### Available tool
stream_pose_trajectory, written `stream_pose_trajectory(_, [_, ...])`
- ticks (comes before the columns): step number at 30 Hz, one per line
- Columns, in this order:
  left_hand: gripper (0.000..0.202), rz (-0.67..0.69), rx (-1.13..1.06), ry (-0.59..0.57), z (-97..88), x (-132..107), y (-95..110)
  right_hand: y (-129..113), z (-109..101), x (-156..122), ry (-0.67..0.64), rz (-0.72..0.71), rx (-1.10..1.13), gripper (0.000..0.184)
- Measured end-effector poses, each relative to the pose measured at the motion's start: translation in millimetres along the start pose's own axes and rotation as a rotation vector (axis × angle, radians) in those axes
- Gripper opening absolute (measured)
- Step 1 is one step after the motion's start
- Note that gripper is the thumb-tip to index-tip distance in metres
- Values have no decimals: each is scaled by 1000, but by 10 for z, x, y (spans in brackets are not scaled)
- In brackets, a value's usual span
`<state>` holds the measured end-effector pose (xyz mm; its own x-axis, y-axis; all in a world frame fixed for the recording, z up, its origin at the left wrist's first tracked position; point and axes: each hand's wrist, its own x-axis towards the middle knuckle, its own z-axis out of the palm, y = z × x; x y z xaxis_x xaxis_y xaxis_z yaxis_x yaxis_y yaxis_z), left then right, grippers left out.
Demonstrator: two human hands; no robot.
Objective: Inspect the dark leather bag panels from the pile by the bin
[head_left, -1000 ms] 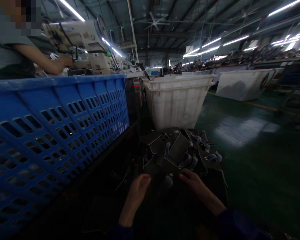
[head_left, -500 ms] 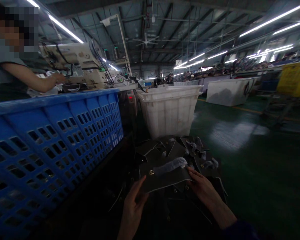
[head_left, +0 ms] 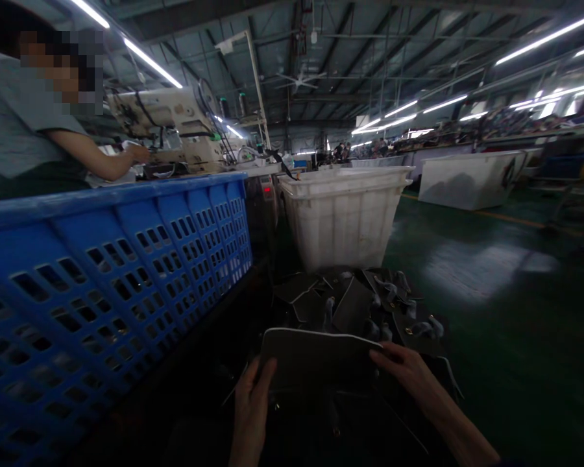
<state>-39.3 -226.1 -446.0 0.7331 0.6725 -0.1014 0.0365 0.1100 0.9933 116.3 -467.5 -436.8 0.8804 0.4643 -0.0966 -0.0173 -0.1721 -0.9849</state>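
A flat dark piece with a pale edge [head_left: 316, 357] is held up between both hands, low in the middle of the view. My left hand [head_left: 251, 405] grips its left end, thumb on top. My right hand [head_left: 411, 373] pinches its right end. Just beyond the piece lies a heap of similar dark cut pieces [head_left: 360, 305] with metal eyelets and pale straps.
A big blue slotted crate [head_left: 107, 259] fills the left. A white plastic bin [head_left: 343, 207] stands behind the heap, another white bin [head_left: 467, 178] farther right. A person in a grey top [head_left: 34, 149] works at a sewing machine [head_left: 170, 123] behind the crate. Green floor lies to the right.
Both hands took one dark piece from the heap, lifted it and turned it over; its strap and eyelet side no longer shows. The view shifted slightly.
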Motion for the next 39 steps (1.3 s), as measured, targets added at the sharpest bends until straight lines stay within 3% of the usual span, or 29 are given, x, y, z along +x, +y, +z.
stream_pose_trajectory(2, [48, -28, -61, -26, 16, 8, -21, 59, 52, 13, -6, 38, 98, 28])
stream_pose_trajectory(6, [49, -103, -145, 29, 35, 47, -77, 200, 183, 20, -213, 101, 470, 36])
stream_pose_trajectory(9, [49, -129, -179, 60, 23, 72, -111, 289, 255, 36, -232, 116, 603, 37])
stream_pose_trajectory(19, [46, -216, -350, 110, -13, 88, -87, 363, 244, 52, -244, 63, 707, 47])
stream_pose_trajectory(22, [50, -264, -455, 81, -29, 121, -59, 406, 226, 98, -225, 107, 766, 36])
stream_pose_trajectory(26, [61, -309, -605, 4, -49, 129, -27, 476, 205, 158, -272, 162, 812, 49])
stream_pose_trajectory(31, [69, -354, -579, -70, -66, 116, -10, 525, 221, 180, -132, 249, 687, 46])
stream_pose_trajectory(34, [70, -266, -330, 4, -32, 123, -33, 405, 247, 158, -7, 246, 572, 53])
stream_pose_trajectory(36, [69, -158, -148, 105, 58, 123, -92, 280, 312, 113, 122, 136, 446, 51])
stream_pose_trajectory(37, [70, -103, -96, 103, 129, 121, -140, 222, 375, 76, 189, 53, 341, 48])
stream_pose_trajectory(39, [84, -30, -174, -36, 303, 113, -271, 144, 577, -25, 292, -165, 81, 35])
